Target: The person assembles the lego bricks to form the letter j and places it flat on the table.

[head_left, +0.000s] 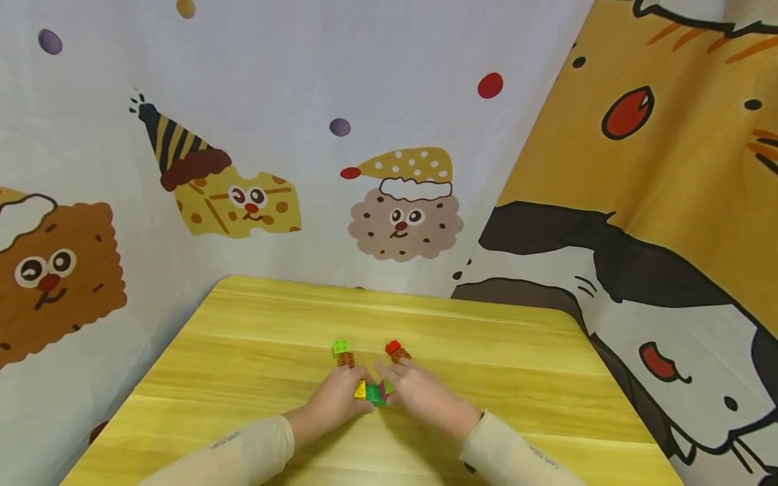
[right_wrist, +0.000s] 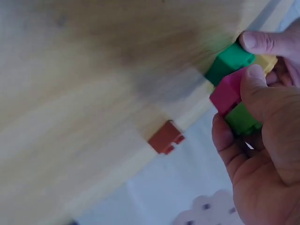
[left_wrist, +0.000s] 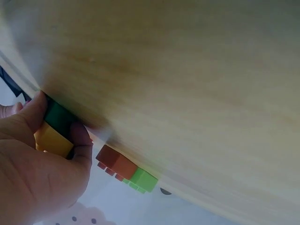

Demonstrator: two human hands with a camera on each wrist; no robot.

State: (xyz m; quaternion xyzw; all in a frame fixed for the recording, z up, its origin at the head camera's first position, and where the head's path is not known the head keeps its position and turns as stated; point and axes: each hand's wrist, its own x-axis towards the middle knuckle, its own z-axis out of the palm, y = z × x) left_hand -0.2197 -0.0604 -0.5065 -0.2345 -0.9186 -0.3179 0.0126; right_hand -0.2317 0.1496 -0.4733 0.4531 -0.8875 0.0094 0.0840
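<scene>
Over the table's near middle, my left hand (head_left: 333,398) pinches a dark green toy brick (left_wrist: 61,117) and a yellow brick (left_wrist: 54,140) joined to it, thumb on one side and fingers on the other. My right hand (head_left: 428,399) grips a pink brick (right_wrist: 228,91) and a light green brick (right_wrist: 243,118) between thumb and fingers. In the right wrist view the pink brick lies right against the dark green one. Parts of these bricks are hidden behind my fingers.
Beyond my left hand, a brown brick (head_left: 346,360) and a lime green brick (head_left: 341,346) sit end to end on the wooden table (head_left: 243,324). A red piece (head_left: 393,346) and another brown brick (head_left: 401,354) lie beyond my right hand. A printed curtain (head_left: 292,88) hangs behind.
</scene>
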